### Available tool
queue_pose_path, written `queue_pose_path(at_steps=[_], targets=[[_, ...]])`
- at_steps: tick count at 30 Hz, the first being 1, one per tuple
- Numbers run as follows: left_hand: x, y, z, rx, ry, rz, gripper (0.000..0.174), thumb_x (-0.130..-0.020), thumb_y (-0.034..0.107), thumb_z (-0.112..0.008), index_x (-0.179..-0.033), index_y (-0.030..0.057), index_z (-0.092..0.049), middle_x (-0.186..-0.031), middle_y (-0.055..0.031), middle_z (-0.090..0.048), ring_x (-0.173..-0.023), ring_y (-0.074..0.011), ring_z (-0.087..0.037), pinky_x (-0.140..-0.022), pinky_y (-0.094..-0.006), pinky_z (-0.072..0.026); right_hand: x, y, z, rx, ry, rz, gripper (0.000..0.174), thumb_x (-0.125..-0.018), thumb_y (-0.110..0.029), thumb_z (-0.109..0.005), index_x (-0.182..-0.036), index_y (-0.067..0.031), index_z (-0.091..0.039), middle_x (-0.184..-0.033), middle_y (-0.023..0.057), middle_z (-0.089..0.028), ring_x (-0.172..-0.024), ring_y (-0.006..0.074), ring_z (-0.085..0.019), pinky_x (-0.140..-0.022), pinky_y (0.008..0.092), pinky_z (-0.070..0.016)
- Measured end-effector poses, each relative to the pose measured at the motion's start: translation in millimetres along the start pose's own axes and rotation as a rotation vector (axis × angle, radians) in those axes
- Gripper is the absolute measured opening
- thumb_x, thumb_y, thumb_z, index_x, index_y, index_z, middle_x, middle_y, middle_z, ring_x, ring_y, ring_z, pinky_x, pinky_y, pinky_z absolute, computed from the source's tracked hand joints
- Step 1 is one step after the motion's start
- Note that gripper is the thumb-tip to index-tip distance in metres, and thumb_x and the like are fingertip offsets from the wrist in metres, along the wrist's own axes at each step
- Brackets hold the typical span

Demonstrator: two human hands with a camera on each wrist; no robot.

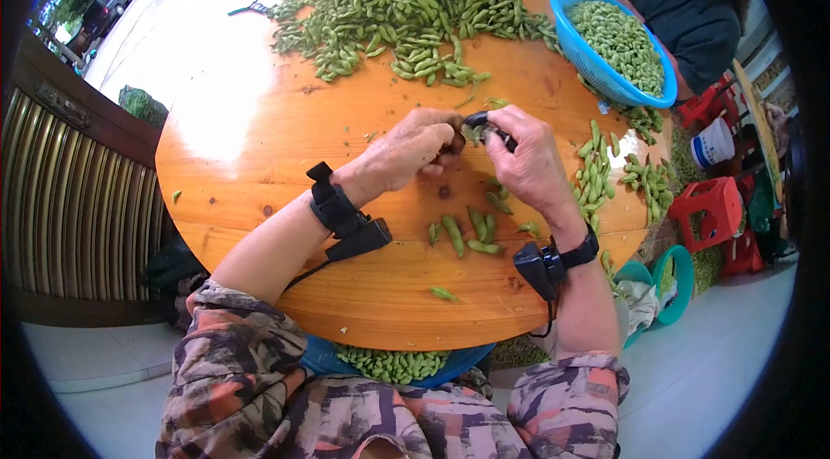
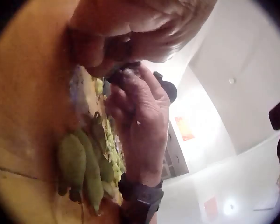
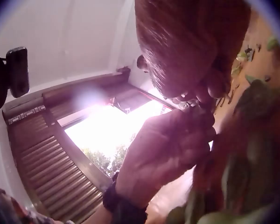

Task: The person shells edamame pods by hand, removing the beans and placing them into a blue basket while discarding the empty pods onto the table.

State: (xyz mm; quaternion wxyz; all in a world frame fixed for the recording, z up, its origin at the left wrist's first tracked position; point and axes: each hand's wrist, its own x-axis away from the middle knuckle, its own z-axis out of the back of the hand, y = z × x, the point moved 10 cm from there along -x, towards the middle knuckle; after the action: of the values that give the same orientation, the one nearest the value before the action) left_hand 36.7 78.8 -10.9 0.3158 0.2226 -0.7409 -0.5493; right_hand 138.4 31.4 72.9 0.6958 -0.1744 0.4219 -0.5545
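My right hand [image 1: 529, 161] grips a small tool with black handles [image 1: 504, 139], which look like scissor handles; its working end is hidden between the hands. Against it, the curled fingers of my left hand [image 1: 411, 148] pinch a green soybean pod [image 1: 469, 133], mostly covered by fingers and tool. Both hands meet above the wooden table [image 1: 346, 303]. Several loose pods [image 1: 453, 235] lie just below them, near the front edge. From the left wrist view, some pods [image 2: 86, 163] rest on the tabletop beneath the hands.
A large heap of pods [image 1: 389, 5] covers the table's far side. More pods [image 1: 594, 169] lie at right, near a blue basket [image 1: 566, 27] full of pods and another person [image 1: 705, 27]. Below the front edge sits a blue basin [image 1: 320, 353] of pods. Red stools [image 1: 705, 204] stand right.
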Motion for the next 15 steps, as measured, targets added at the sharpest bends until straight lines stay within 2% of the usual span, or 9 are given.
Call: queue_pose_path(at_steps=[2, 3, 5, 6, 8, 10, 11, 13, 15], targets=[[-4, 18, 11, -0.055, 0.034, -0.034, 0.025, -0.086, 0.008, -0.043, -0.1, -0.0048, -0.059, -0.07, -0.0012, -0.052, -0.06, -0.009, -0.045, -0.05, -0.0233, -0.0371, -1, 11, 13, 0.026, 0.014, -0.033, 0.016, -0.077, -0.002, -0.055, -0.091, 0.0032, -0.063, -0.081, 0.0203, -0.059, -0.072, 0.0349, -0.059, -0.067, 0.04, -0.0466], [-12, 22, 17, -0.054, 0.033, -0.036, 0.025, -0.086, 0.008, -0.043, -0.1, -0.0048, -0.059, -0.07, -0.0012, -0.052, -0.06, -0.009, -0.045, -0.05, -0.0233, -0.0371, 0, 24, 12, 0.152, -0.072, -0.092, 0.017, -0.077, -0.002, -0.055, -0.09, 0.003, -0.063, -0.081, 0.0206, -0.06, -0.071, 0.0347, -0.059, -0.066, 0.04, -0.0466], [-21, 77, 35, -0.805, 0.273, -0.427, 0.026, -0.086, 0.009, -0.047, -0.104, -0.0003, -0.064, -0.077, -0.0058, -0.062, -0.065, -0.0145, -0.054, -0.057, -0.0278, -0.0441, 2, 36, 13, 0.28, -0.158, -0.152, 0.017, -0.077, -0.003, -0.055, -0.09, 0.0029, -0.064, -0.08, 0.0209, -0.06, -0.07, 0.0344, -0.059, -0.066, 0.0399, -0.0465], [-29, 85, 37, -0.804, 0.272, -0.428, 0.026, -0.086, 0.009, -0.047, -0.104, -0.0003, -0.064, -0.077, -0.0058, -0.062, -0.065, -0.0145, -0.054, -0.057, -0.0278, -0.0441, 3, 39, 15, 0.241, -0.162, -0.18, 0.018, -0.077, -0.003, -0.055, -0.092, 0.0027, -0.064, -0.08, 0.0206, -0.06, -0.071, 0.0346, -0.059, -0.066, 0.0405, -0.0461], [-42, 101, 34, -1.123, 0.311, -0.394, 0.024, -0.083, 0.01, -0.052, -0.102, 0.0055, -0.068, -0.089, -0.0106, -0.067, -0.074, -0.0226, -0.062, -0.066, -0.0345, -0.0489, 2, 42, 14, 0.203, -0.166, -0.208, 0.018, -0.078, -0.003, -0.055, -0.093, 0.0025, -0.064, -0.079, 0.0202, -0.059, -0.071, 0.0347, -0.059, -0.066, 0.0411, -0.0458], [-59, 95, 34, -1.258, 0.267, -0.445, 0.025, -0.081, 0.01, -0.054, -0.101, 0.0061, -0.068, -0.089, -0.0128, -0.067, -0.076, -0.0261, -0.063, -0.069, -0.0369, -0.0493, -2, 33, 33, 0.224, 0.084, -0.119, 0.019, -0.08, -0.002, -0.054, -0.096, 0.0023, -0.063, -0.078, 0.0191, -0.057, -0.073, 0.0355, -0.058, -0.067, 0.0419, -0.0455], [-66, 87, 29, -1.393, 0.221, -0.498, 0.025, -0.08, 0.009, -0.055, -0.1, 0.0067, -0.068, -0.09, -0.015, -0.067, -0.078, -0.0297, -0.064, -0.071, -0.0393, -0.0496, -4, 35, 29, 0.226, 0.083, -0.12, 0.019, -0.08, -0.002, -0.054, -0.096, 0.0023, -0.063, -0.078, 0.0191, -0.057, -0.073, 0.0355, -0.058, -0.067, 0.0419, -0.0455], [-65, 89, 23, -1.358, 0.231, -0.524, 0.023, -0.078, 0.009, -0.056, -0.098, 0.0064, -0.069, -0.091, -0.0148, -0.067, -0.08, -0.0335, -0.063, -0.073, -0.0421, -0.0497, -2, 20, 37, 0.328, 0.267, 0.024, 0.02, -0.081, -0.002, -0.054, -0.099, 0.0014, -0.063, -0.078, 0.0176, -0.056, -0.073, 0.0356, -0.057, -0.068, 0.0418, -0.0457], [-70, 80, 27, -1.42, 0.227, -0.365, 0.019, -0.078, 0.009, -0.057, -0.092, 0.0046, -0.068, -0.088, -0.0158, -0.066, -0.08, -0.0347, -0.063, -0.072, -0.0421, -0.0493, -1, 23, 28, 0.332, 0.259, 0.047, 0.019, -0.081, -0.002, -0.054, -0.097, 0.0011, -0.063, -0.078, 0.0168, -0.057, -0.074, 0.0351, -0.058, -0.068, 0.0412, -0.0461]])
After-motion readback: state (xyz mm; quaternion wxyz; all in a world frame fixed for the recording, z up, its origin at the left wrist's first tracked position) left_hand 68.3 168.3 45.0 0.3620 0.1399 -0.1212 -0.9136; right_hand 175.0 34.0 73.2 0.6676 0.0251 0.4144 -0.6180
